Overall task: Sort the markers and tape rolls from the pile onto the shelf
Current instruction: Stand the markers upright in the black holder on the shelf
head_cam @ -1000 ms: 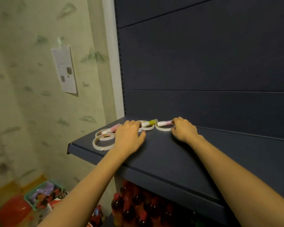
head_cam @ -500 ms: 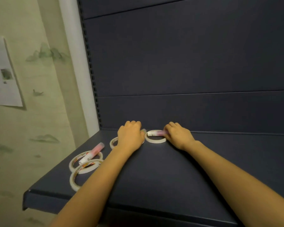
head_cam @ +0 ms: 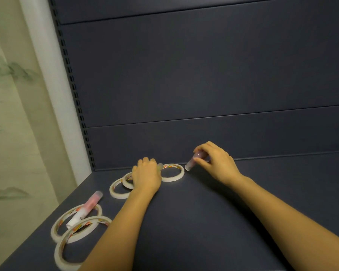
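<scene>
My right hand (head_cam: 216, 162) pinches a pink-capped marker (head_cam: 192, 164) and holds it tilted just above the dark shelf (head_cam: 204, 222), right of a white tape roll (head_cam: 173, 172). My left hand (head_cam: 146, 176) lies curled over a yellow-tipped marker (head_cam: 160, 166), whose end peeks out by the fingers, and covers part of two overlapping tape rolls (head_cam: 118, 189). Nearer the left front edge, a pink marker (head_cam: 85, 208) rests across two more tape rolls (head_cam: 74, 227).
The shelf's dark back panel (head_cam: 204, 85) rises right behind the hands. A slotted upright (head_cam: 75, 94) and a white post stand at the left, with patterned wallpaper (head_cam: 12, 133) beyond. Bare shelf stretches to the right.
My right hand has lifted its marker off the tape roll and moved it right. The left hand stays over the yellow-tipped marker. The camera has moved closer and tilted down.
</scene>
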Demonstrator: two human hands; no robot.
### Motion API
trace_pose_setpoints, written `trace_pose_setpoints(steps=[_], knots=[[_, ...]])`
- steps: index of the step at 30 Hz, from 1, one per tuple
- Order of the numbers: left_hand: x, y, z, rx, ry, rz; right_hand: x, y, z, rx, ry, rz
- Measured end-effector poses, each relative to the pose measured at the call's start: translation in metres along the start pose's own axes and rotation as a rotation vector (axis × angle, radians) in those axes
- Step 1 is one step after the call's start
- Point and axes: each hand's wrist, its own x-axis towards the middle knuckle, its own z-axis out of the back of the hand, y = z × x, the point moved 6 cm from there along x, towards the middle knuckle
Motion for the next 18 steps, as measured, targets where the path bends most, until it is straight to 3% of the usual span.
trace_pose_setpoints(steps=[4, 7, 18], knots=[[-0.011, -0.01, 0.024, -0.295, -0.186, -0.051, -0.005, -0.003, 0.019, 0.042, -0.089, -0.017], [-0.018, -0.029, 0.04, -0.582, -0.209, -0.088, -0.017, -0.006, 0.041, 0.128, -0.174, -0.049], [-0.065, -0.224, 0.071, -0.999, -0.188, -0.252, -0.112, -0.08, 0.204, -0.045, -0.242, -0.12]])
